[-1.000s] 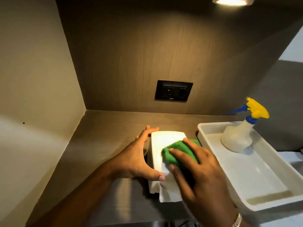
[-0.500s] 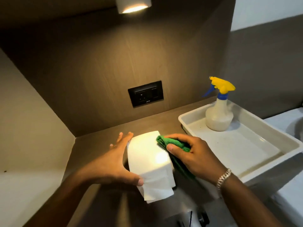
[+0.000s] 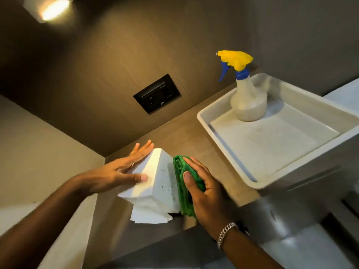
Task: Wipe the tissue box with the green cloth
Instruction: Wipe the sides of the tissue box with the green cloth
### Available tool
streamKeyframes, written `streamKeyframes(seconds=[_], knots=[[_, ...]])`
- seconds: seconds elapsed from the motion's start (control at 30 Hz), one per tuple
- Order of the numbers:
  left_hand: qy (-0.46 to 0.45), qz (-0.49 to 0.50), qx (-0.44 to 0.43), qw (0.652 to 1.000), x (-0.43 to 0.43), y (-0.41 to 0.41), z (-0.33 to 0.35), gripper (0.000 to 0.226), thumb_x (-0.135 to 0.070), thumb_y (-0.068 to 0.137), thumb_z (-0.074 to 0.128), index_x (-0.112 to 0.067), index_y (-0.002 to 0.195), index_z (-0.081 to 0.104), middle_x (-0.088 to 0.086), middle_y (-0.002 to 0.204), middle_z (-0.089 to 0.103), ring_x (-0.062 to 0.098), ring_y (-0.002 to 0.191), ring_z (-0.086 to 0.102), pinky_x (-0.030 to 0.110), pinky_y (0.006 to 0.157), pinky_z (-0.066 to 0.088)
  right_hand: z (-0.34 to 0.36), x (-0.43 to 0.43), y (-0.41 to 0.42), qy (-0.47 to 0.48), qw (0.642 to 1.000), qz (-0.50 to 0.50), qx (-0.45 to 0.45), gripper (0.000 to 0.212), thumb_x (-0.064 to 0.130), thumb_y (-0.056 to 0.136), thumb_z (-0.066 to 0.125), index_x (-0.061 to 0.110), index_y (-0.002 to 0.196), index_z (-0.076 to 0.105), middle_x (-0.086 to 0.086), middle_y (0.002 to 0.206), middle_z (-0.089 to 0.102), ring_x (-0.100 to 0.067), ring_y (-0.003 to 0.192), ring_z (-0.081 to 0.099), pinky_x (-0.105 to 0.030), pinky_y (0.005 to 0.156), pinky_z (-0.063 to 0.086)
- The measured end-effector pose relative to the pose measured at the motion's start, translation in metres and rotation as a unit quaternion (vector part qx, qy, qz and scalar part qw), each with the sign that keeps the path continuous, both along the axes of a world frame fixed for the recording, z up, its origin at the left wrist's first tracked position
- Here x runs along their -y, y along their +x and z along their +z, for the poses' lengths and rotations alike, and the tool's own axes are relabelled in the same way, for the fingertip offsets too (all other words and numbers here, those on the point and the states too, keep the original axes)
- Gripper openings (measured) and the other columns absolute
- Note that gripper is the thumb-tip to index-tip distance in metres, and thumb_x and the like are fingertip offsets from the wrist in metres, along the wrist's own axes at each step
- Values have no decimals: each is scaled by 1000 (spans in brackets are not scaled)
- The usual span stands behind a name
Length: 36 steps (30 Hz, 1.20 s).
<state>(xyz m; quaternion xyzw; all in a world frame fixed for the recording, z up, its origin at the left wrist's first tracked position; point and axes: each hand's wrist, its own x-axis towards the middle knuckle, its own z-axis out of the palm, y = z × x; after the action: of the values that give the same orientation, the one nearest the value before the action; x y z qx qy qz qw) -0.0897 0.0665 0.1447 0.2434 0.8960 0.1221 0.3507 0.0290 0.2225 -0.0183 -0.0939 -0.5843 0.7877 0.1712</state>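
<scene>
The right hand (image 3: 204, 193), which half a second ago worked at the top edge, now presses the folded green cloth (image 3: 183, 188) flat against the right side of the white rectangular tissue box (image 3: 155, 179), so wiping has likely moved on to that face; the left hand (image 3: 120, 171), fingers spread, braces the opposite side on the brown counter (image 3: 194, 136); beyond, a yellow-topped spray bottle (image 3: 246, 94) stands in a white plastic tray (image 3: 272, 144)
</scene>
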Motion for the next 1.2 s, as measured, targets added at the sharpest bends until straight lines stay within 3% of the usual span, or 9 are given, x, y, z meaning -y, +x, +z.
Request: streamKeyframes(seconds=[0.1, 0.23, 0.33, 0.47, 0.67, 0.73, 0.93, 1.1, 1.2], knots=[[77, 16, -161, 984, -8, 15, -26, 58, -50, 91, 26, -44, 146, 8, -33, 153, -3, -10, 140, -15, 48, 120, -8, 6, 4, -4, 146, 989, 0, 31, 41, 70, 86, 34, 65, 127, 35, 32, 144, 39, -1, 125, 47, -41, 99, 50], [77, -34, -302, 950, -4, 19, -54, 56, -43, 96, 16, -32, 150, 4, -14, 161, -1, 2, 146, -8, 48, 121, -1, 13, 39, 6, 253, 965, -70, 16, 44, 63, 89, 29, 63, 132, 22, 19, 151, 34, -5, 131, 39, -43, 106, 42], [85, -33, -311, 946, 0, 17, -57, 57, -47, 95, 13, -35, 150, 1, -18, 161, -3, 3, 147, -5, 48, 121, 4, 18, 67, 10, 213, 968, -131, 1, 47, 62, 88, 32, 51, 134, 38, 7, 147, 42, -18, 133, 42, -53, 106, 35], [88, -38, -310, 946, 0, 16, -57, 61, -48, 94, 11, -27, 151, 6, -11, 162, 3, 6, 148, -3, 49, 122, 4, 40, 61, -19, 181, 974, -136, -19, 42, 59, 91, 29, 55, 131, 38, 10, 150, 39, -18, 137, 36, -55, 107, 33], [75, -17, -312, 947, -2, 17, -61, 57, -36, 96, 22, -31, 150, 5, -13, 161, 3, 1, 147, -1, 45, 122, 5, 20, 40, -45, 134, 979, -152, 21, 42, 38, 94, 38, 23, 130, 54, -4, 140, 54, -25, 125, 50, -56, 102, 41], [73, -13, -313, 947, -3, 18, -60, 57, -36, 96, 22, -29, 150, 6, -12, 161, 3, 0, 146, -1, 43, 122, 4, 16, 57, -29, 119, 980, -153, 37, 45, 40, 93, 35, 25, 132, 50, -4, 144, 49, -25, 131, 44, -58, 105, 37], [80, -4, -313, 946, -6, 22, -57, 59, -36, 94, 19, -22, 151, 9, -6, 161, 6, 2, 147, 1, 42, 122, 4, 26, 94, 6, 111, 983, -148, 14, 40, 48, 94, 33, 56, 133, 30, 10, 152, 31, -17, 143, 25, -60, 110, 29], [86, -14, -316, 945, -2, 19, -59, 60, -42, 94, 16, -22, 151, 13, -6, 161, 9, 2, 147, 2, 42, 122, 3, 41, 61, -47, 149, 973, -175, -5, 35, 47, 94, 36, 40, 126, 48, 6, 144, 46, -17, 128, 43, -50, 101, 40], [82, -6, -320, 944, -2, 19, -62, 57, -39, 94, 20, -27, 149, 8, -12, 159, 5, 1, 146, 1, 39, 122, 3, 29, 46, -66, 87, 986, -138, 40, 39, 45, 94, 37, 35, 130, 48, 4, 139, 52, -17, 124, 47, -50, 100, 45]])
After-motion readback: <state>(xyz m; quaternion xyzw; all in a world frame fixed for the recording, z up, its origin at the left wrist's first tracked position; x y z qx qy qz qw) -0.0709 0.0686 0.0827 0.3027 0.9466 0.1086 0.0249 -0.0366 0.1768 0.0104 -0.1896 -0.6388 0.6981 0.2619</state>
